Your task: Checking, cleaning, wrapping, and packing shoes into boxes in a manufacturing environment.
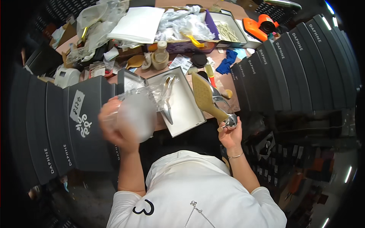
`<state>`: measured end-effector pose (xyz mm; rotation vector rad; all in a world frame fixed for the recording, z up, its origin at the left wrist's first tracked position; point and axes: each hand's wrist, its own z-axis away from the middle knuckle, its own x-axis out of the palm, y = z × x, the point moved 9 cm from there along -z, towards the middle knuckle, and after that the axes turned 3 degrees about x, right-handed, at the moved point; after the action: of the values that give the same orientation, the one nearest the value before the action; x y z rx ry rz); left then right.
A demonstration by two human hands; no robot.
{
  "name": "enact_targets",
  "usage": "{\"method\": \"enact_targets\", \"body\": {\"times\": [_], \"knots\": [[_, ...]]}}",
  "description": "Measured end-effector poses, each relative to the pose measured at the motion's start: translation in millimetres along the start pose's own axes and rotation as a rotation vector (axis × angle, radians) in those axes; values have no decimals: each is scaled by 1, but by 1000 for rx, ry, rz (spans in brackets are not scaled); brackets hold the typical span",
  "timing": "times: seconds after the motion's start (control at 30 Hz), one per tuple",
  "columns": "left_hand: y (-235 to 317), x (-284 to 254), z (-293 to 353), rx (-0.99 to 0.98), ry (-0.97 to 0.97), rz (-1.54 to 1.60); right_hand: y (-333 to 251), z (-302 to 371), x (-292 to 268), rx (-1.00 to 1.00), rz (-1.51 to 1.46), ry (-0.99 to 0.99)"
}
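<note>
My right hand [230, 136] is closed round the heel end of a silver high-heeled shoe [206, 95]. Its tan sole is turned toward me and its forefoot points up and left. My left hand [114, 123] grips crinkled clear plastic wrapping [142, 93] with a whitish, rounded, translucent piece [137, 116] in front; motion blurs it, so I cannot tell its kind. Between the hands an open shoebox [186, 106], grey outside and white inside, sits tilted at the table edge. A second silver shoe [167, 91], partly covered by the plastic, shows over the box.
Dark grey shoeboxes stand stacked at left [87, 129] and right [277, 72]. Behind are a purple box of white tissue [182, 24], a white paper stack [137, 24], a bottle [161, 55], a blue cloth [227, 62], a brush [210, 74] and an orange tape dispenser [258, 28].
</note>
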<state>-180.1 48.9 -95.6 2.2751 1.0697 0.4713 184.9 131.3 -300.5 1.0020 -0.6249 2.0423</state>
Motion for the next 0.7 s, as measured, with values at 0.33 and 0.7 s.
{"method": "enact_targets", "body": {"times": [0.33,0.7], "knots": [[-103,13,79,-689,-315,-306,41,-27,2,176,-197,-125],[-206,52,179,-705,-903,-609,12,-53,14,-476,1481,22]]}}
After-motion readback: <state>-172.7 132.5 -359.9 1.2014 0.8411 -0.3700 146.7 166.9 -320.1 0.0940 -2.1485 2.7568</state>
